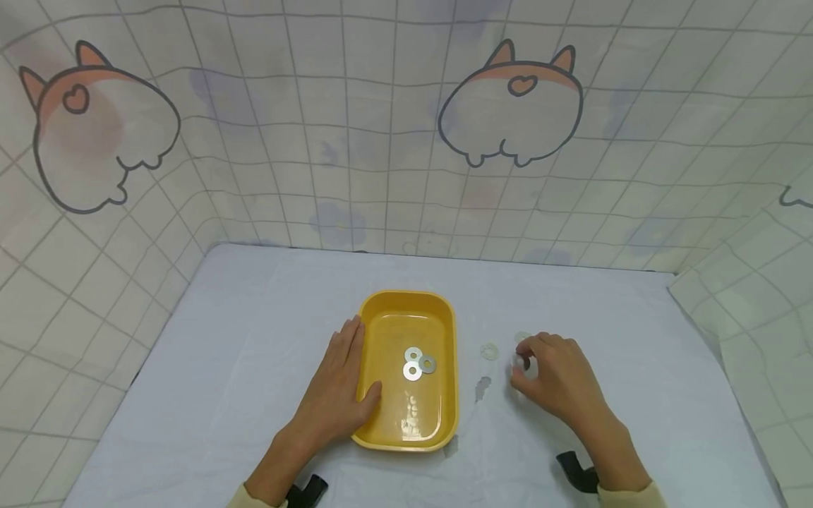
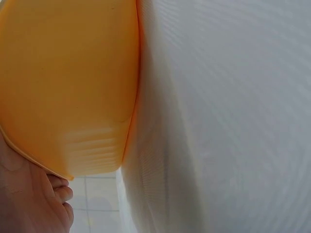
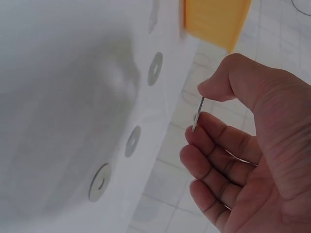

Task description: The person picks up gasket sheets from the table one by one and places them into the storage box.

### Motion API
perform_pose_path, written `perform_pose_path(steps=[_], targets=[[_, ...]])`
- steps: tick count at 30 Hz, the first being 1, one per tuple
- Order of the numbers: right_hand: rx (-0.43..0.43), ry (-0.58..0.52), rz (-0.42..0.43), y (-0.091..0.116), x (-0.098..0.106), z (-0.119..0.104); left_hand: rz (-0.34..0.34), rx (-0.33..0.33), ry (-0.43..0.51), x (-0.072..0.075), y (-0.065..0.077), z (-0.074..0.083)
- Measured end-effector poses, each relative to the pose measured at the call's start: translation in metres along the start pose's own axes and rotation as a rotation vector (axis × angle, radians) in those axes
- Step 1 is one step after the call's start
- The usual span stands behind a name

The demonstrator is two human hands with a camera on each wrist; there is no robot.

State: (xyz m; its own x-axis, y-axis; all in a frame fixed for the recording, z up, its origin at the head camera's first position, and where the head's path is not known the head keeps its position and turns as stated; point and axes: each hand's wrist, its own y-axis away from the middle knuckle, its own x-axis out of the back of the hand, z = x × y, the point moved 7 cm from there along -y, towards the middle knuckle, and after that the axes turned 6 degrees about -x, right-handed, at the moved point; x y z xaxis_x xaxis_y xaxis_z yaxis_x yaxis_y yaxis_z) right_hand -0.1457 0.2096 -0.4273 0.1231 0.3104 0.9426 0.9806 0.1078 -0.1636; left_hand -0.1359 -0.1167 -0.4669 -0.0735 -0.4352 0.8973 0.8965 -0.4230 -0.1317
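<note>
My right hand pinches a flat metal washer between thumb and fingertips, above the white cloth. In the right wrist view, more washers lie below it: one washer nearest the tray, another washer, and a third washer. My left hand rests along the left rim of a yellow tray. Its fingers lie straight along the edge, the thumb pointing over the rim. Three silver washers lie grouped and overlapping inside the tray.
White cloth covers the table. Grey marks show on it right of the tray. A patterned curtain surrounds the back and sides. Black wrist mounts sit by both wrists.
</note>
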Motion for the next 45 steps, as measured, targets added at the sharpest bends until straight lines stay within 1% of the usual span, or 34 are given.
perform_pose_path(steps=[10, 19, 26, 34, 39, 45], targets=[[0.023, 0.004, 0.003, -0.007, 0.007, -0.01, 0.005, -0.007, 0.016, 0.0, -0.001, 0.001], [0.029, -0.023, -0.033, -0.012, 0.008, -0.018, 0.003, -0.014, 0.009, -0.001, -0.001, -0.001], [0.025, -0.044, -0.055, -0.016, 0.01, -0.025, -0.011, 0.006, 0.009, -0.002, 0.0, -0.002], [0.045, -0.074, -0.057, -0.021, 0.015, -0.036, 0.006, -0.001, 0.033, 0.0, -0.001, -0.001], [0.063, -0.078, -0.047, -0.026, 0.017, -0.04, 0.015, -0.01, 0.035, 0.0, -0.001, -0.001], [0.072, -0.081, -0.059, -0.032, 0.02, -0.046, 0.024, -0.014, 0.036, 0.0, 0.0, -0.001]])
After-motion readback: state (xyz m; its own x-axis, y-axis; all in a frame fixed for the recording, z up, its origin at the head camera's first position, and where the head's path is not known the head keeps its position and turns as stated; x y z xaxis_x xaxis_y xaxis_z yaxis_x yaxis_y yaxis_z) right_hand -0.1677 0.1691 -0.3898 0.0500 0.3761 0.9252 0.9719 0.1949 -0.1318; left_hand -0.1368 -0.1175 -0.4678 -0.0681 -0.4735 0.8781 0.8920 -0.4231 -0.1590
